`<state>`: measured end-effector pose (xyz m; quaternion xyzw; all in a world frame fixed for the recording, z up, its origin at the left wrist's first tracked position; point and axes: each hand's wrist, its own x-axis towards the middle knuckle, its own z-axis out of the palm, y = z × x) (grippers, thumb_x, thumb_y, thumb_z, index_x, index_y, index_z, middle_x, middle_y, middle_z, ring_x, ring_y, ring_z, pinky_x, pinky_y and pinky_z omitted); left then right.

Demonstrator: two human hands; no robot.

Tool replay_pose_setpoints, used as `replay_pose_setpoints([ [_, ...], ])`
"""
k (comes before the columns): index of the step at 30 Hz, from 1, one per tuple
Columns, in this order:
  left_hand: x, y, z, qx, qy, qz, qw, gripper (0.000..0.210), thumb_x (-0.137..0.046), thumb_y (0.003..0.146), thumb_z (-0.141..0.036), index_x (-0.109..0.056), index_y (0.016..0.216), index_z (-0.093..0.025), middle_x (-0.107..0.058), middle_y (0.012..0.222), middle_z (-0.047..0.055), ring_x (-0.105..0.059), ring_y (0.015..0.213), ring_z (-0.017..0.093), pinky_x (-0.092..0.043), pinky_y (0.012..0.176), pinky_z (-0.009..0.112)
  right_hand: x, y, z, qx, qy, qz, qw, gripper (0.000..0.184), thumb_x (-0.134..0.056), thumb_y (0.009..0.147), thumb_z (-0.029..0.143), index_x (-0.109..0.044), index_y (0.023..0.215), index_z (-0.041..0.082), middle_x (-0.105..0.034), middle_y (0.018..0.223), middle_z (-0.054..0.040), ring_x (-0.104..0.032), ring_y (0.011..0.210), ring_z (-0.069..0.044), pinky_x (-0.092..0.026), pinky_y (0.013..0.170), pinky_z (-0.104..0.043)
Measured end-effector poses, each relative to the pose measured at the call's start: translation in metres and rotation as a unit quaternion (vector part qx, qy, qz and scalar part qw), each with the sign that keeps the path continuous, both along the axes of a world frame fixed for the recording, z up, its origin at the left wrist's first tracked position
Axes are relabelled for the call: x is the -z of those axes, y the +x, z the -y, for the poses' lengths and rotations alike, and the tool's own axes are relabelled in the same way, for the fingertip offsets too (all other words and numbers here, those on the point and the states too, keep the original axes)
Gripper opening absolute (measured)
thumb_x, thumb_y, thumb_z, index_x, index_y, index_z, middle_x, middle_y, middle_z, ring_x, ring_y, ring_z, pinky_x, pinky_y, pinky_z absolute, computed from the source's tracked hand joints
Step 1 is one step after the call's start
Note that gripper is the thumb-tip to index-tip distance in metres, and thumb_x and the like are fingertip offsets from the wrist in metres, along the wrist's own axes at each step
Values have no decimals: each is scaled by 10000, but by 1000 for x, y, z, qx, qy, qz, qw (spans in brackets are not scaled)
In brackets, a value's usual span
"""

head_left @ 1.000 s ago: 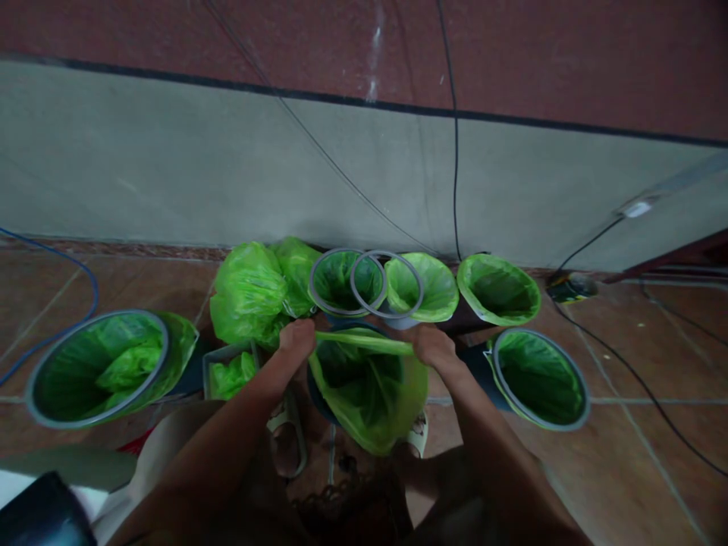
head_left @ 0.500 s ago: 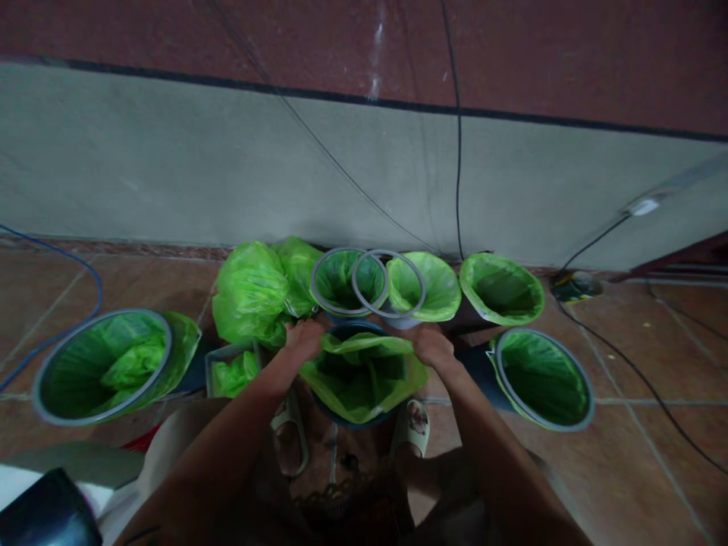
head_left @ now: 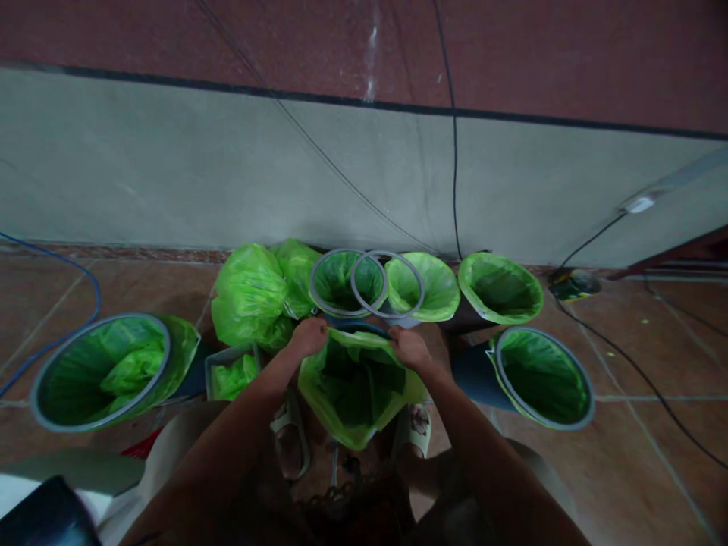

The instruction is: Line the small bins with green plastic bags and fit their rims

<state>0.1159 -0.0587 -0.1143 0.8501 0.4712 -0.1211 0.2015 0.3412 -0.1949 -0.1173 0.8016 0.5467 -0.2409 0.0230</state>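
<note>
A green garbage bag [head_left: 358,428] lines a dark blue bin [head_left: 364,327] between my feet, its mouth spread wide and its near edge hanging over the front. My left hand [head_left: 310,336] is closed on the bag's far left edge. At the far right edge, my right hand [head_left: 409,346] pinches the same bag. Behind the bin, a loose grey ring [head_left: 419,303] lies across a lined bin with its own grey ring [head_left: 315,292] and a neighbouring bag-lined bin [head_left: 440,303].
Knotted green bags [head_left: 247,292] sit by the wall, above a small grey box [head_left: 211,379] holding green plastic. Other lined bins stand at left [head_left: 42,390], right [head_left: 585,409] and back right [head_left: 526,307]. A black cable [head_left: 642,371] and blue hose [head_left: 94,284] cross the tiles.
My right hand has moved left and slightly up along the bag's edge. The left hand has shifted slightly right. The bag's front edge hangs lower and nearer to me.
</note>
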Motion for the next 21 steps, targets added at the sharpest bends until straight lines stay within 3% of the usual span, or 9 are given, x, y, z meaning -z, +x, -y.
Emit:
replay_pose_setpoints([
  [5, 4, -4, -2, -7, -14, -37, 999, 378, -396, 962, -254, -757, 1000, -149, -760, 1020, 119, -700, 982, 200, -516, 864, 264, -2, 7, -5, 22, -13, -29, 999, 308, -490, 940, 170, -732, 1130, 178, -745, 1128, -92, -674, 1063, -203, -455, 930, -251],
  [12, 5, -4, 3, -30, -23, -10, 999, 351, -440, 959, -318, -670, 1200, -207, -719, 1192, 97, -667, 1108, 228, -510, 912, 329, 2, 4, -9, 75, 85, -121, 986, 287, -430, 960, 179, -706, 1034, 147, -733, 1069, -93, -663, 988, -173, -467, 890, -242],
  [17, 12, -2, 1, -24, -45, 72, 996, 285, -450, 950, -240, -725, 948, -163, -751, 931, 59, -688, 906, 161, -504, 830, 247, 11, 2, -13, 111, 93, -146, 979, 298, -390, 949, 180, -687, 949, 158, -735, 992, -74, -663, 939, -171, -491, 851, -255],
  [21, 22, 3, 1, -68, -53, 77, 993, 333, -391, 973, -209, -713, 911, -156, -734, 826, 33, -673, 778, 128, -499, 740, 219, 17, 0, -11, 107, 71, -120, 984, 290, -406, 941, 190, -695, 924, 176, -743, 975, -68, -675, 928, -179, -496, 842, -264],
])
